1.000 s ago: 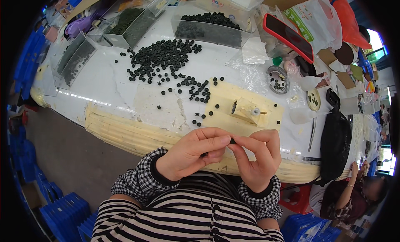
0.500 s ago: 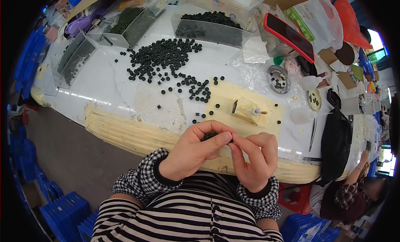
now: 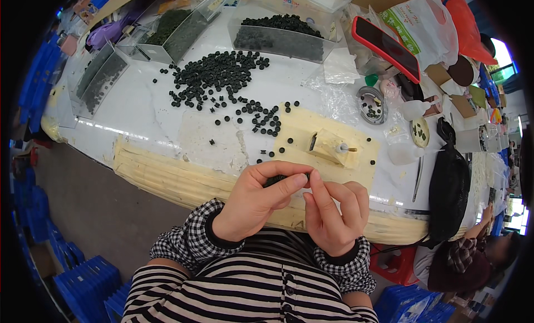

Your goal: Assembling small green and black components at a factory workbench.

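Observation:
Small black grooved round pieces lie in my left hand, partly covered by its curled fingers and thumb. At the tips of that thumb and forefinger, one black piece is pinched. My right hand meets it from the other side, its index fingertip against the piece and its fingers bent. Whatever sits between the right fingers is too small to make out. Just beyond my hands stands a tape-covered block with a metal pin sticking out, on a yellowish sheet.
A heap of black pieces spreads across the white table. Behind it are clear bins. At right lie a red-edged phone, a round tin, tweezers and a black bag. Another person sits far right.
My right index fingertip has risen slightly, and a gap shows between it and the thumb. The left hand has barely shifted. The other person's arm at the right has moved a little.

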The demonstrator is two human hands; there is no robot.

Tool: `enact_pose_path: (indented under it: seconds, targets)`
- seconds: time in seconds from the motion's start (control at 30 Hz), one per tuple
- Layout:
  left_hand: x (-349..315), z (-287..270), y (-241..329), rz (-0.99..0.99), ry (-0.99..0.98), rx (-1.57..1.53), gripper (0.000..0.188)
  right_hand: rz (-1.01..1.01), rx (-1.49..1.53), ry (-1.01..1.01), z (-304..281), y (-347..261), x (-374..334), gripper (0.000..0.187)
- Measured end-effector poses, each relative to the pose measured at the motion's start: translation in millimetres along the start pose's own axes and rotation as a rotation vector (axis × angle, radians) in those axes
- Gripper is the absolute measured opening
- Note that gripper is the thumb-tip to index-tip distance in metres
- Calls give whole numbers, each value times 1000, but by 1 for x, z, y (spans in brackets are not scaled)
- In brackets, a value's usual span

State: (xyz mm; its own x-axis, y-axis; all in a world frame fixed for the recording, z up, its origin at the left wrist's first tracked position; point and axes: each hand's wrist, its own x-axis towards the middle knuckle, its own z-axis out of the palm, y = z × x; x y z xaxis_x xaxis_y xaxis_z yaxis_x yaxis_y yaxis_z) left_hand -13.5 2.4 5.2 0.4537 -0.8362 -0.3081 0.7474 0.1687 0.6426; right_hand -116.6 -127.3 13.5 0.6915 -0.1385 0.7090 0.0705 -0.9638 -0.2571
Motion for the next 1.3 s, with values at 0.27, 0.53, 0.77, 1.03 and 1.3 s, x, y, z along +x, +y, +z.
enact_pose_path:
  seconds: [0.27,0.53,0.77,1.03,1.3]
  targets:
    - [4,-4,2,-18,-26,-115,26,333,-36,78,-13,30,17,31]
    - [5,-3,4,-54,-40,-123,24,430,89,23,-11,40,22,17]
    - [4,-3,3,-61,-49,-78,23,419,409,189,-20,14,19,9]
    - [4,-4,1,-69,-77,-104,23,513,887,108,-3,5,14,8]
    - [4,-4,1,-65,-72,-123,24,492,840,89,-1,7,12,8]
